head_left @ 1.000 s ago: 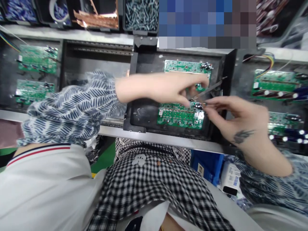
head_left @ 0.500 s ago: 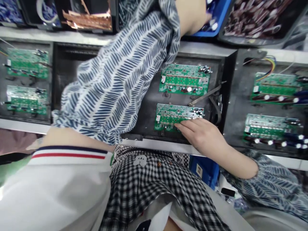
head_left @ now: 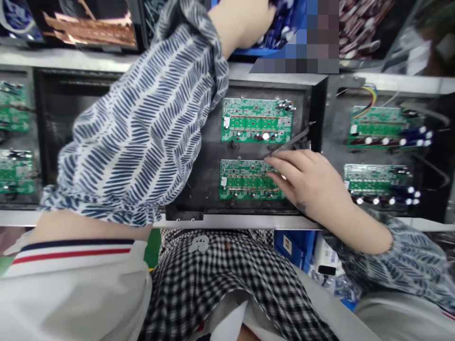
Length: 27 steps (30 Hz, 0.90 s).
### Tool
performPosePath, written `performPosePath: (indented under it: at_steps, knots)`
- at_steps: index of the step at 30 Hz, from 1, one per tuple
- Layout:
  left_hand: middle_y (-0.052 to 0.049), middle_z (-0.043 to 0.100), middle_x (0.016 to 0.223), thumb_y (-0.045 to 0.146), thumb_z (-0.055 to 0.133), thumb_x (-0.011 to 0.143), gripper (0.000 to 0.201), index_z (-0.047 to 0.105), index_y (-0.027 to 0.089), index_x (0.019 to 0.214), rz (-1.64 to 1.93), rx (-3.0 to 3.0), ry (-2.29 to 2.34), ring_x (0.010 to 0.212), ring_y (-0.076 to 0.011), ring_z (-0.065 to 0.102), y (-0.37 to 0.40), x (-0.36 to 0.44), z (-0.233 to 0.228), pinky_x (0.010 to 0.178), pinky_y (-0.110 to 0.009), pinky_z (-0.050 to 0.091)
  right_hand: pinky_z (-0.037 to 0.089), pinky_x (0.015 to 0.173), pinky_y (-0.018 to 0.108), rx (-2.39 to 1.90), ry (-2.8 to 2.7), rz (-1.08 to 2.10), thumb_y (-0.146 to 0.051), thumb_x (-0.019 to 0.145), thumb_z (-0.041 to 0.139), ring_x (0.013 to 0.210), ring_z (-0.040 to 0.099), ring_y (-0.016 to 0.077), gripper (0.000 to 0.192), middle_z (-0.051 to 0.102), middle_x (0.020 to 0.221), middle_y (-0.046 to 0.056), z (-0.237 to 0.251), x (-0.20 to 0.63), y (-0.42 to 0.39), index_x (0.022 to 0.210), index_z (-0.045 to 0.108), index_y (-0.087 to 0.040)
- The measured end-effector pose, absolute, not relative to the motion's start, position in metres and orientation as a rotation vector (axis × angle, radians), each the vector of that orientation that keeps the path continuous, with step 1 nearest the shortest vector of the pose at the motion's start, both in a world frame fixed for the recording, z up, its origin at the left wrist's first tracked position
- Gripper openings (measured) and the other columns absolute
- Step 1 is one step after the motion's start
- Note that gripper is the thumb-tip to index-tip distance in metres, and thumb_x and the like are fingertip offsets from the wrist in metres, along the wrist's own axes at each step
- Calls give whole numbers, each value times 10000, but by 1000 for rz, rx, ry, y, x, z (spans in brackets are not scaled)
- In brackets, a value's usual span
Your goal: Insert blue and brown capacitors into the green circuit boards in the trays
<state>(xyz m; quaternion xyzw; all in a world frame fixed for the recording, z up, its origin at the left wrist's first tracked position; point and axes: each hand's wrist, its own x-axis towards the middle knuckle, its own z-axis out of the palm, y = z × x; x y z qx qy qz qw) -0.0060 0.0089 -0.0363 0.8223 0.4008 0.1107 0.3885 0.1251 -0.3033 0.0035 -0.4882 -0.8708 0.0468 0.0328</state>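
Observation:
My left hand (head_left: 249, 23) is over the blue bin (head_left: 245, 53) at the top, among blue cylindrical capacitors (head_left: 280, 26). The top edge of the view cuts this hand off, and its grip is hidden. My right hand (head_left: 309, 182) is bent over the right end of the near green circuit board (head_left: 245, 180). Its fingers are curled together, and a small round silvery end shows between them. What that belongs to is unclear. A second green circuit board (head_left: 258, 121) lies just behind, with one white-topped round part on it. A grey strap (head_left: 293, 141) slants beside my right fingers.
Both boards lie in a dark tray (head_left: 209, 189). Another tray at right holds two boards (head_left: 377, 177) with tall capacitors, and more boards (head_left: 16, 170) lie at far left. Copper-coloured strips (head_left: 92, 31) and brown capacitors (head_left: 362, 21) fill other bins. A pixelated patch covers part of the bins.
The view has shifted, moving the trays leftward. My right hand has moved from the near board's front edge toward its back right part. My left hand is still at the blue bin.

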Motion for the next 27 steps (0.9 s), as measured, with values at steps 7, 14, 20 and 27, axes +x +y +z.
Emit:
performPosePath:
  at_steps: [7, 14, 20, 27]
  knots:
    - [-86, 518, 1424, 336, 601, 959, 443, 523, 175, 1364, 287, 2351, 965, 1098, -236, 384, 4, -15, -36, 1119, -406, 245, 425, 846, 418, -1481, -2874, 153, -129, 996, 465, 906, 588, 252, 252, 702, 926, 75, 6, 134, -274, 1029, 696, -227]
    - [-57, 619, 1135, 136, 566, 948, 139, 627, 188, 1061, 439, 2125, 993, 930, -200, 293, -3, -7, -33, 1104, -300, 196, 441, 1005, 494, -2051, -2634, -1, -313, 1047, 465, 1126, 583, 309, 278, 690, 1154, 132, 13, 113, -183, 1142, 679, -163]
    - [1, 621, 1015, 58, 597, 918, 350, 478, 279, 673, 750, 1758, 1009, 1019, -140, 315, 7, -11, -18, 1042, -129, 221, 462, 986, 554, -2250, -2307, -125, -313, 1016, 523, 1183, 564, 381, 401, 631, 1274, 217, 7, 127, -165, 1334, 588, -78]
    - [17, 639, 797, 235, 454, 1084, 207, 559, 160, 921, 543, 1056, 827, 765, -20, 432, -64, -19, 29, 591, -115, 260, 494, 1004, 524, -1821, -2139, 114, -348, 986, 550, 1141, 608, 319, 382, 623, 1284, 127, 40, 131, -232, 1358, 509, -268]
